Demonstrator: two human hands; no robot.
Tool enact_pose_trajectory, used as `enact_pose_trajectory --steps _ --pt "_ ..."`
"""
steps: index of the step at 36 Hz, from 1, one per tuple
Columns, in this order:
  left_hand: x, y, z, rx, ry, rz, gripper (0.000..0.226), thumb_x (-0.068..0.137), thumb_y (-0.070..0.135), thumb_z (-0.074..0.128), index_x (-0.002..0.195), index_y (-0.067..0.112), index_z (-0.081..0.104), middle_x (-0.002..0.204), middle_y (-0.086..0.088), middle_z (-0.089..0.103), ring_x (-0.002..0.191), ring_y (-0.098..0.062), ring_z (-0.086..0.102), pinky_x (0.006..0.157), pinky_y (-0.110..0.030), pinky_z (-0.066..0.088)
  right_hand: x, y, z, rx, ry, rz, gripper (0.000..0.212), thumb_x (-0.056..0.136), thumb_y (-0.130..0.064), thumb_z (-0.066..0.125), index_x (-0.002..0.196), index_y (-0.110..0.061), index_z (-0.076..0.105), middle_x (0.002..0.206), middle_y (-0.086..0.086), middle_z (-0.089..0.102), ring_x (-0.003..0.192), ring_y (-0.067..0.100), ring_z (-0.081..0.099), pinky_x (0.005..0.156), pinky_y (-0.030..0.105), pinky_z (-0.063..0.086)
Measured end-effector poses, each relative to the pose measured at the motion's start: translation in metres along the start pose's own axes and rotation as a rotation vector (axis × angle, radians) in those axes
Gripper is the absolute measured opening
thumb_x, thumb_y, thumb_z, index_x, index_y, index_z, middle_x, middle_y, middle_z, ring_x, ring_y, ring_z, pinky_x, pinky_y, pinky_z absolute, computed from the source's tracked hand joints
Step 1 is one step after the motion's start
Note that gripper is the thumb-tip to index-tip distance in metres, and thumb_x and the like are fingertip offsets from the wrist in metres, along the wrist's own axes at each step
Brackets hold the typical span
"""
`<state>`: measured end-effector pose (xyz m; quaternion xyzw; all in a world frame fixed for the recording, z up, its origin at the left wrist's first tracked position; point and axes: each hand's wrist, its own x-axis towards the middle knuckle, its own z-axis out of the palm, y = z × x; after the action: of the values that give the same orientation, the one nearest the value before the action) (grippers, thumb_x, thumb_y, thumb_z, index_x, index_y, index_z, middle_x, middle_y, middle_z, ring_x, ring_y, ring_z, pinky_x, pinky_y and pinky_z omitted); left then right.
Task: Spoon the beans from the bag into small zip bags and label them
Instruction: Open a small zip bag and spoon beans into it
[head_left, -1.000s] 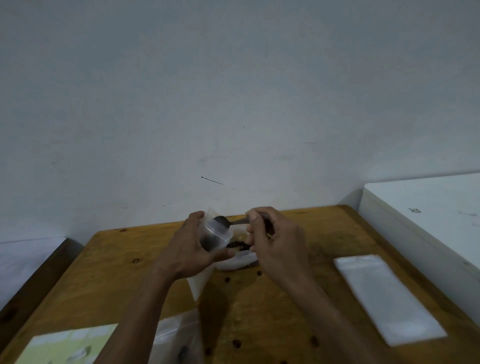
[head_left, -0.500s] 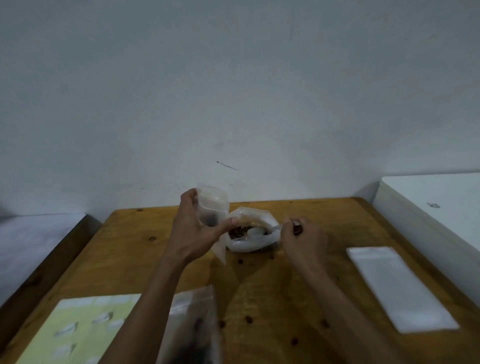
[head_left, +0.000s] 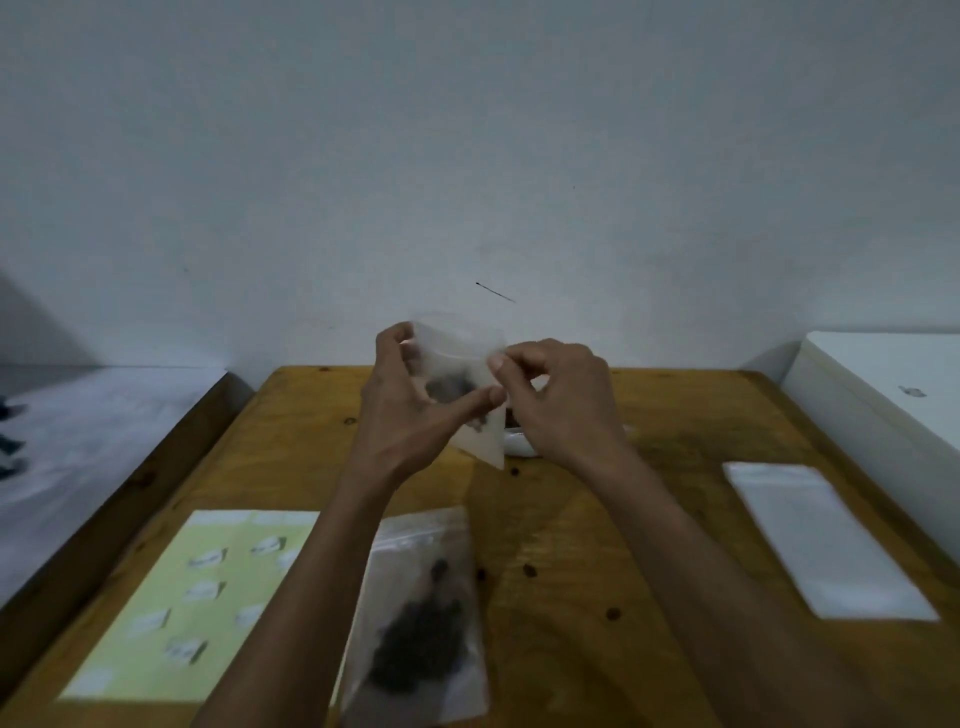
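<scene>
Above the far middle of the wooden table I hold a small clear zip bag with a few dark beans in it. My left hand grips its left side and my right hand pinches its right top edge. Behind my right hand lies the white bean bag, mostly hidden. The spoon is not visible. A filled zip bag of dark beans lies flat near me. A pale green label sheet with several white stickers lies at the near left.
A stack of unused clear zip bags lies on the table's right side. A white box or appliance stands past the right edge. A grey surface sits lower at the left. A white wall is right behind the table.
My right hand has left the bean bag and come up to the small zip bag's top edge; the spoon is out of sight. My view tilted down, showing more of the near table.
</scene>
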<state>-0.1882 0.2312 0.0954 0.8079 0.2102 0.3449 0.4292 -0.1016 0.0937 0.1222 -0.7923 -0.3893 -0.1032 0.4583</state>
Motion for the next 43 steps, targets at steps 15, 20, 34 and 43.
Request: enact_pose_trajectory --steps 15,20,34,43 --pt "-0.017 0.017 -0.024 -0.445 0.097 0.082 0.009 0.081 0.022 0.076 0.089 0.017 0.077 0.083 0.000 0.077 0.084 -0.015 0.072 0.078 -0.026 0.058 -0.012 0.009 -0.033 0.183 -0.015 0.046 0.023 0.096 -0.034 0.063 0.106 -0.019 0.077 0.095 -0.014 0.073 0.090 -0.001 0.066 0.077 0.016 0.052" --pt "-0.019 0.025 -0.024 -0.482 0.021 0.085 0.016 0.079 0.023 0.075 0.091 0.013 0.078 0.085 -0.006 0.077 0.086 -0.023 0.072 0.084 -0.039 0.060 -0.012 0.013 -0.048 0.439 -0.176 0.125 0.016 0.088 -0.028 0.072 0.090 -0.013 0.076 0.089 0.004 0.075 0.083 0.010 0.070 0.071 0.024 0.057" --pt "-0.032 0.043 0.003 -0.598 -0.190 -0.021 0.021 0.079 0.020 0.073 0.093 0.004 0.075 0.085 -0.011 0.077 0.080 -0.023 0.073 0.071 -0.033 0.060 -0.024 0.012 -0.047 0.659 -0.232 0.252 0.023 0.081 -0.022 0.078 0.099 -0.009 0.074 0.093 0.006 0.078 0.087 0.025 0.075 0.078 0.046 0.062" --pt "-0.041 0.044 0.008 -0.675 -0.179 -0.076 0.018 0.075 0.021 0.075 0.081 0.005 0.076 0.082 -0.015 0.075 0.076 -0.026 0.072 0.071 -0.038 0.060 -0.027 0.011 -0.044 0.756 -0.217 0.291 0.021 0.083 -0.012 0.078 0.095 0.004 0.072 0.090 0.017 0.076 0.080 0.028 0.072 0.073 0.041 0.061"
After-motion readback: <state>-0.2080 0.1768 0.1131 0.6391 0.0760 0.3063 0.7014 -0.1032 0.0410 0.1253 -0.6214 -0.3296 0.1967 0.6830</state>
